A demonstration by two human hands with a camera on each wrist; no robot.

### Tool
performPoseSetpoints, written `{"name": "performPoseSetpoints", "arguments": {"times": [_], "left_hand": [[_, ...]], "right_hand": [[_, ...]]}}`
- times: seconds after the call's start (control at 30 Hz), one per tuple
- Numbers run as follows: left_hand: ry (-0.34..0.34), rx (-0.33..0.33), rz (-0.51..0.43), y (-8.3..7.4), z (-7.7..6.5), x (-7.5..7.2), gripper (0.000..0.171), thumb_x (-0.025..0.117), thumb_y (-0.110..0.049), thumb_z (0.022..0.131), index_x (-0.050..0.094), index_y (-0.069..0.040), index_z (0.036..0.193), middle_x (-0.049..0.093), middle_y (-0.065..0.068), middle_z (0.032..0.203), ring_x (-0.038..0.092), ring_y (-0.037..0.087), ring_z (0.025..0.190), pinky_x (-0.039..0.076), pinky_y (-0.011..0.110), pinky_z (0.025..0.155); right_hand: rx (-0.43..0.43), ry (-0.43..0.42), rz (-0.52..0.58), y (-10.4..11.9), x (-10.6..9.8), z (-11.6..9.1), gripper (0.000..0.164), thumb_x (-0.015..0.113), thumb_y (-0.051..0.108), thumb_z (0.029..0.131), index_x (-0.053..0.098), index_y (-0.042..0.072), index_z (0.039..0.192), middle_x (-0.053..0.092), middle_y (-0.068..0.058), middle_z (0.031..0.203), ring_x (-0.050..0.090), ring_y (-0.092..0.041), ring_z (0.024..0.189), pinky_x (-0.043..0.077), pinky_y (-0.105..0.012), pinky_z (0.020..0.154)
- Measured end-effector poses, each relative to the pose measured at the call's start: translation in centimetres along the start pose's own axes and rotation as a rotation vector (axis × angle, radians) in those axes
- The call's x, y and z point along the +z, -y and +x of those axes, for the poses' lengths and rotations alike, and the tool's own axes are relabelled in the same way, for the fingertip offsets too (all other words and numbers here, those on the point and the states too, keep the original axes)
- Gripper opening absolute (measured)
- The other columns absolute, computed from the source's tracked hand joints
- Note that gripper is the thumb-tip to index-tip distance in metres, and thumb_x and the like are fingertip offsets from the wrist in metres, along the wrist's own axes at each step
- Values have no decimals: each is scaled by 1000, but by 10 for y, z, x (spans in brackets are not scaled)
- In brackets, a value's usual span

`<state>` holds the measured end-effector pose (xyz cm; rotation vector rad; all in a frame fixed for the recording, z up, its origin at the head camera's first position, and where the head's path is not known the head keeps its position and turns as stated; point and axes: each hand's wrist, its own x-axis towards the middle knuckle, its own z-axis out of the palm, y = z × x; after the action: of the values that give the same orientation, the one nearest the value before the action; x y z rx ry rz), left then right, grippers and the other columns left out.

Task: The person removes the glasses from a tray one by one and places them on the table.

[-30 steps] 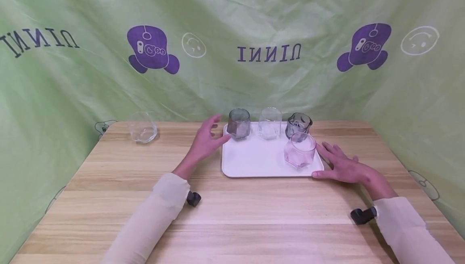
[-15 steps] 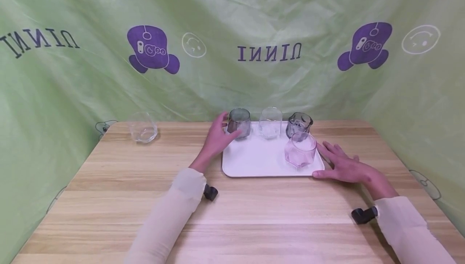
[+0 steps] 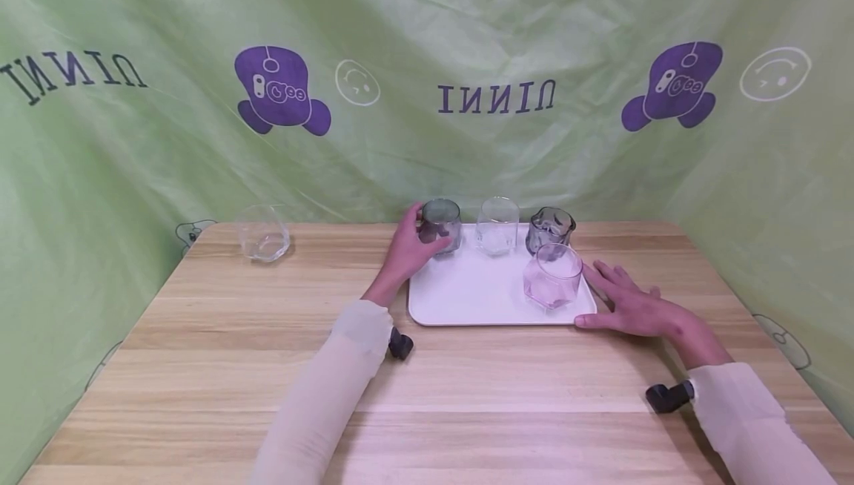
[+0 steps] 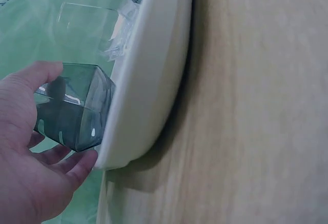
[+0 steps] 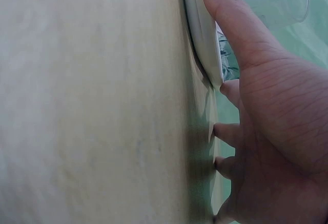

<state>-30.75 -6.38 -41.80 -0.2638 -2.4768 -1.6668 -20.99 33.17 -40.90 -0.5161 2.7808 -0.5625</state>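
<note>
Left hand (image 3: pixel 405 251) curled round smoky glass (image 3: pixel 443 216) at back-left of white tray (image 3: pixel 460 299), right hand (image 3: pixel 630 308) spread at its right end; loose grip could let glass slip, rightward drift could knock neighbouring clear glass (image 3: pixel 497 227).

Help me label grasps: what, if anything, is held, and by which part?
The left hand holds the leftmost smoky tumbler by its sides; the right hand holds nothing, only touching the white tray at its right end.
</note>
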Motion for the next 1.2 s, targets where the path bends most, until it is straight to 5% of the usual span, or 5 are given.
{"name": "performPoseSetpoints", "arguments": {"times": [0.23,0.67,1.2], "left_hand": [[14,7,48,2,2,2,89,86,-21,86,35,-6,157,46,17,151,45,31,138,35,40,116],[33,28,72,1,2,1,84,84,-20,88,37,-7,157,47,15,151,47,29,136,37,38,114],[49,-11,-15,5,2,-1,85,86,-20,86,39,-10,156,50,12,149,49,29,134,41,38,112]], "right_hand": [[0,1,4,0,-1,0,106,69,57,92,7,13,166,2,-33,165,-1,-67,143,-3,-93,91],[-6,-3,5,1,-1,0,106,69,56,92,7,13,166,2,-35,164,0,-68,142,-3,-93,90],[-2,5,-2,0,-1,0,105,68,57,93,7,12,166,2,-33,165,-1,-66,143,-4,-92,92]]}}
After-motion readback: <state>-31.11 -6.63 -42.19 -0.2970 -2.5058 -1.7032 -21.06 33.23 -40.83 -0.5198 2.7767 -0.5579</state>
